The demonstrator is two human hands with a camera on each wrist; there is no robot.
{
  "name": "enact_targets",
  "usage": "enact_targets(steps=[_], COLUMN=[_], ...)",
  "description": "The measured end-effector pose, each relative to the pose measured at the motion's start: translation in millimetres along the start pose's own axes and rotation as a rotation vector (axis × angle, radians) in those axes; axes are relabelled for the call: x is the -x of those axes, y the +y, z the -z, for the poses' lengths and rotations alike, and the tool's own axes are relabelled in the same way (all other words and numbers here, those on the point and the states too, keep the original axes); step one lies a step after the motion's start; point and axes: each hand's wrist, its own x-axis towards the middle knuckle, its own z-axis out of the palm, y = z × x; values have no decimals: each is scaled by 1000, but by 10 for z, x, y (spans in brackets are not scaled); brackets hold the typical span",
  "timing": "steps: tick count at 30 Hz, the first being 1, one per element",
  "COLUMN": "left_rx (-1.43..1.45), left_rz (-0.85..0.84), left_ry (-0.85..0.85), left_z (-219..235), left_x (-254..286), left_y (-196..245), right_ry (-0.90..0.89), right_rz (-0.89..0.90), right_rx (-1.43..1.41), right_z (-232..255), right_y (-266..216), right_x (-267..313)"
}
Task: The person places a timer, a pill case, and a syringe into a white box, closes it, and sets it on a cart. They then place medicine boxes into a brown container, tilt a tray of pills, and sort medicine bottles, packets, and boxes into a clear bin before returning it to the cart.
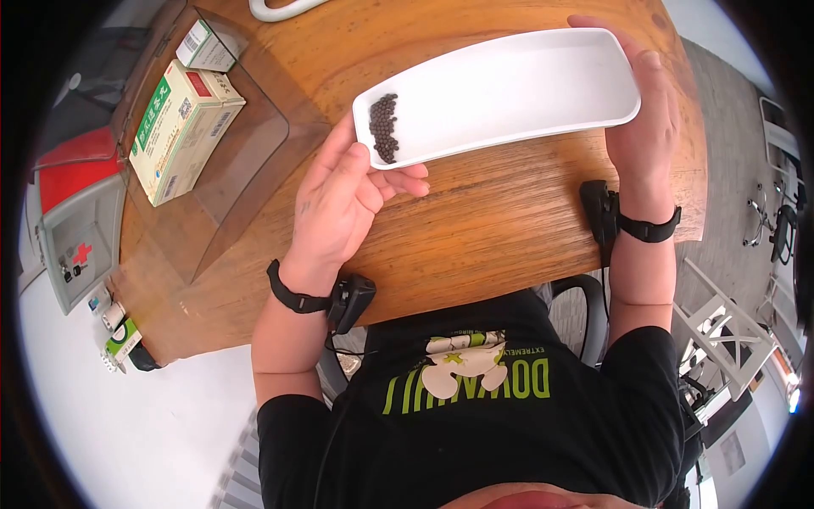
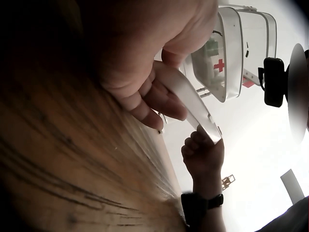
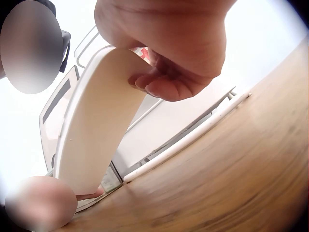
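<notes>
A long white tray (image 1: 509, 85) is held between both hands, raised over the wooden table. Small round dark brown pellets (image 1: 384, 127) lie gathered inside its left end. My left hand (image 1: 343, 199) grips that end, thumb at the rim and fingers beneath. At the opposite end my right hand (image 1: 653, 119) holds the tray, its fingertips curled against the underside in the right wrist view. The tray's pale underside (image 3: 101, 111) faces that camera. From the left wrist, the tray (image 2: 186, 96) slants away toward the right hand (image 2: 205, 154).
On the left of the table (image 1: 475, 229), a medicine box (image 1: 182, 136) and a smaller box (image 1: 208, 47) stand by a smoky transparent panel (image 1: 254, 153). A first-aid case (image 1: 80, 246) with a red cross is beyond. A white curved bar (image 1: 284, 10) shows at the far edge.
</notes>
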Motion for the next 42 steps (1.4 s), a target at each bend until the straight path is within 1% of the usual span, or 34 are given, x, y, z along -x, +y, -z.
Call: enact_targets(steps=[3,6,9,12,15,18,21,24,28,31,39,42], left_rx=[-5,-46,-68,-89,-122,-160,-194,-220,-251,-254,-253,-247], left_rz=[-4,-1,-9,-39,-59,-68,-76,-83,-92,-96,-105,-115], left_ry=[-6,8,11,27,44,51,51,46,46,68,46,42], left_z=[16,-29,-40,-62,-90,-112,-116,-125,-144,-176,-138,-137], left_x=[1,-2,8,14,14,18,26,26,18,19,22,19], left_y=[-7,17,14,4,3,-5,-11,-9,-10,-7,-18,-23], right_ry=[23,39,53,16,-29,8,-68,-34,-27,-53,-47,-74], right_rz=[-146,-157,-228,-270,-419,-392,-461,-421,-417,-416,-419,-445], right_rx=[-75,-129,-148,-114,-18,39,73,93,107,116,122,138], right_z=[-25,-20,-22,29,84,-14,75,21,4,23,17,38], right_y=[-29,32,40,119,147,49,134,84,58,80,79,92], right_x=[-19,-56,-93,-107,-157,-142,-173,-154,-152,-158,-153,-158])
